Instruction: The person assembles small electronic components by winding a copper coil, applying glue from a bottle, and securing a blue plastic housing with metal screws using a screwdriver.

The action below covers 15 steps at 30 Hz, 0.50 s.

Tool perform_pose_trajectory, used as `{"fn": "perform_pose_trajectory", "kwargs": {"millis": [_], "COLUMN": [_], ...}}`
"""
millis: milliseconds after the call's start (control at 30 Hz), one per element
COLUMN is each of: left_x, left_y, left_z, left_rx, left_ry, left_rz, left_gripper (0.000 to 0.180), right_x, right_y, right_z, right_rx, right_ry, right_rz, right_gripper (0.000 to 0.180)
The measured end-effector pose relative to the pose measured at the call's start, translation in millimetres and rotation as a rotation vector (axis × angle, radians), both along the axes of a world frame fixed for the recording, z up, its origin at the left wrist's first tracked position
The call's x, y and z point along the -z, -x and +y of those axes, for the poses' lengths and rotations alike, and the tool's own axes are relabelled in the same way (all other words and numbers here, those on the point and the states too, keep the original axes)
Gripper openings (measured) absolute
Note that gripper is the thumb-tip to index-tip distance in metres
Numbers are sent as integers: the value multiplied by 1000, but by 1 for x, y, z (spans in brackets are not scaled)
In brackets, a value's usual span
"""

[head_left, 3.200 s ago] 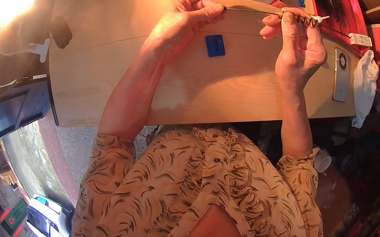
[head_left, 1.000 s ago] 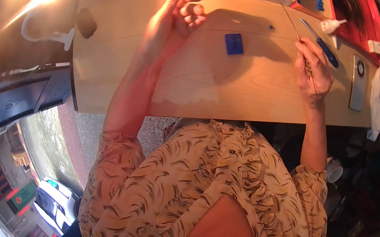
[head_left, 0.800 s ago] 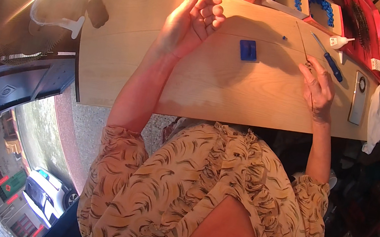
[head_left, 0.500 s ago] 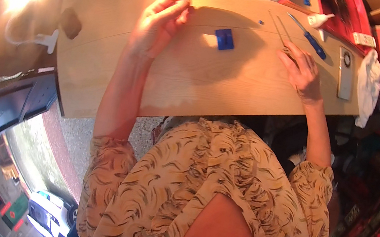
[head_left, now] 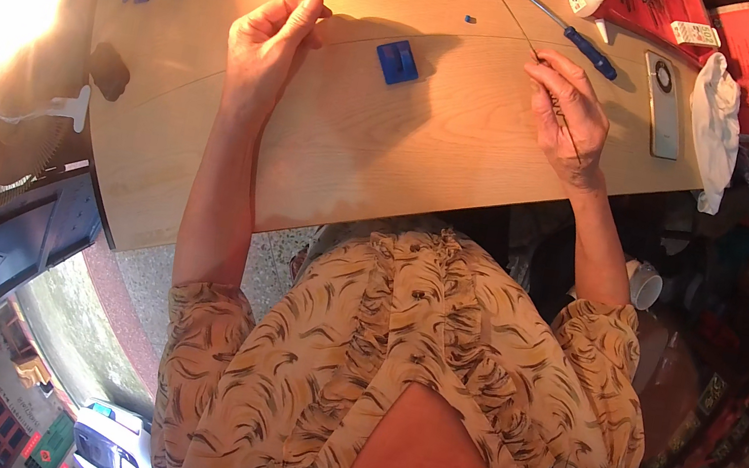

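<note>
Head: hands point(head_left: 567, 118) well inside tabletop edge point(head_left: 347, 218)

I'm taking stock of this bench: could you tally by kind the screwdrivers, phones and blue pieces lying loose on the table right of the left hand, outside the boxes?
Screwdriver: 1
Phone: 1
Blue block: 1
Small blue bit: 1
Total: 4
Not counted: the thin rod in the right hand.
</note>
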<state>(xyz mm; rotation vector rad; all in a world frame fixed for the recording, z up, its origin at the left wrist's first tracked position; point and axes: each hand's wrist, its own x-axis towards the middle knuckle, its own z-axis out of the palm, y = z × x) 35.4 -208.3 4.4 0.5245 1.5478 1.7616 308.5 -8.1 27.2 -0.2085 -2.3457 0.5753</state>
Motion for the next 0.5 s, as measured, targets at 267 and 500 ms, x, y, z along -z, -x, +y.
{"fn": "perform_pose_trajectory", "kwargs": {"millis": [267, 500], "left_x": [-17, -10], "left_y": [-32, -59], "left_z": [43, 104], "left_rx": [147, 133], "left_ry": [199, 335], "left_rz": [828, 1063], "left_gripper": [13, 29], "right_x": [6, 0], "right_y": [15, 20], "right_z": [7, -1], "right_rx": [64, 84], "right_ry": [215, 359], "right_rz": [273, 420], "right_gripper": [18, 15]}}
